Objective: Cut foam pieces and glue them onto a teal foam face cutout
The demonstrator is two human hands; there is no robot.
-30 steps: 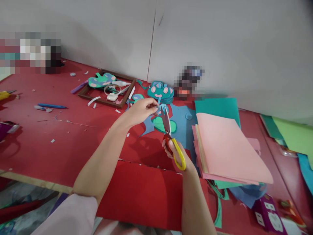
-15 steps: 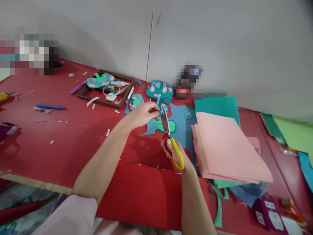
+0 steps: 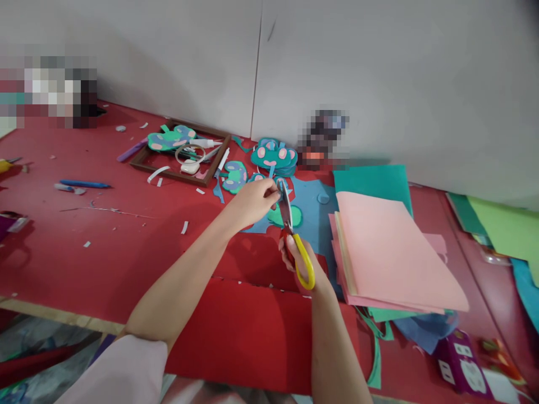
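Right hand [image 3: 300,261]: one, clamped on the handles of the scissors [image 3: 287,214], blades pointing away from the person. Left hand [image 3: 257,201]: one, fingertips pinched together on a small blue piece [image 3: 281,191], mostly hidden, just beside the scissors' blade tips.

Green cutout [image 3: 297,216]: one, lying below the scissors' blades, on a blue sheet [image 3: 309,205] that spreads to the right of the scissors.

Teal cutouts [image 3: 275,160]: one pile, pink-spotted, beyond the scissors' tips, near the wall [image 3: 379,84].

Spotted cutout [image 3: 236,177]: one, blue, green and pink, left of and beyond the scissors.

Brown frame [image 3: 166,171]: one, farther left of the scissors, with another spotted cutout and small tools in it.

Pink sheets [image 3: 400,252]: one stack, right of the scissors, upon a teal sheet [image 3: 374,179].

Red sheet [image 3: 248,336]: one, nearer the person than the scissors.

Blue pen [image 3: 84,184]: one, well left of the scissors, on the red tabletop [image 3: 126,258].

Purple box [image 3: 455,359]: one, well right of the scissors, nearer the person.
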